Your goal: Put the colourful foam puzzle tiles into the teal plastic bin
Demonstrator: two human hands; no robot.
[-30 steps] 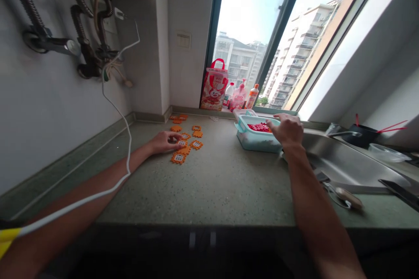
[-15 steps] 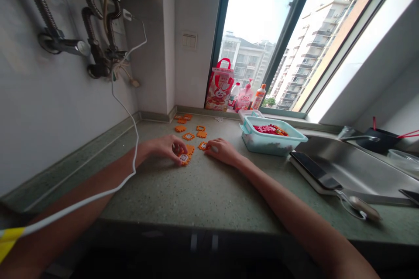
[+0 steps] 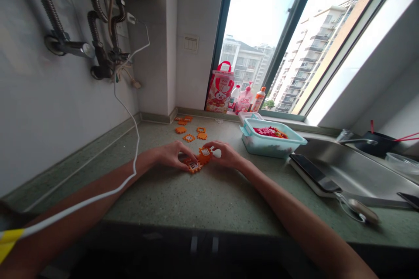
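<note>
My left hand (image 3: 173, 155) grips an orange toothed panel (image 3: 194, 165) with a pale grid in its middle, low over the counter. From the other side my right hand (image 3: 224, 155) holds a second orange toothed panel (image 3: 205, 153), tilted and meeting the first at its edge. Whether their teeth are interlocked I cannot tell. Beyond the hands, several loose orange pieces lie flat, among them a gridded panel (image 3: 189, 138), an open square frame (image 3: 200, 130) and a solid piece (image 3: 180, 130).
A light-blue tub (image 3: 271, 139) of red and orange pieces stands right, beside the sink (image 3: 347, 161). A phone (image 3: 314, 172) lies at the sink's edge. A white cable (image 3: 108, 192) crosses in front of my left arm. Bottles (image 3: 244, 100) line the windowsill.
My right hand has lifted its panel off the counter and brought it against the left one. My left hand has shifted slightly right with its panel. The view has tilted a little.
</note>
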